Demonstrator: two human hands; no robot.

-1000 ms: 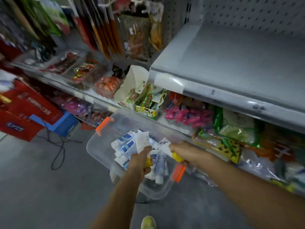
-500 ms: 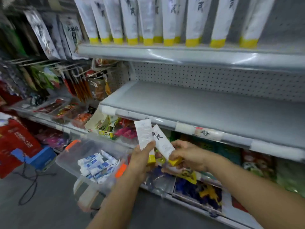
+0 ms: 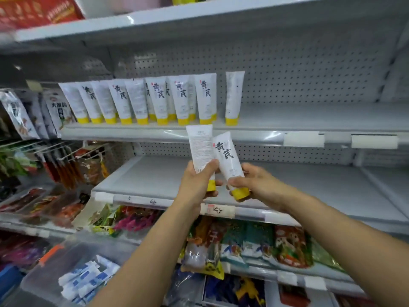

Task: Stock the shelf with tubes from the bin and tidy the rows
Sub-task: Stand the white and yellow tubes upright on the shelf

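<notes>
In the head view, the left hand (image 3: 197, 185) and the right hand (image 3: 254, 182) were raised together at the centre of the frame, each gripping one tube. The left hand's fingers and thumb were curled round the lower body of a white plastic tube with a yellow cap (image 3: 200, 147), its small-print back facing the camera. The right hand pinched a second white yellow-capped tube (image 3: 225, 154) low down, just above the cap, with its black-lettered front showing. Both tubes pointed cap-down and crimped end up, their long axes close to upright with the tops leaning a little to the left. Their bodies overlapped at mid-height, and whether they actually touched could not be told. Above them, across the upper centre, a row of matching tubes (image 3: 159, 100) stood cap-down on a grey metal shelf (image 3: 309, 117), with a lone tube (image 3: 233, 96) set apart at its right end and bare shelf beyond. At the lower left sat a clear plastic bin with an orange latch (image 3: 44, 271), holding small blue-and-white tubes (image 3: 86, 278). The held tubes looked light and soft-walled, likely to dent under a hard squeeze, and smooth enough to slip. The firmest hold was probably low on the body beside the stiff cap, which would also steady a tube balanced on so narrow a base.
</notes>
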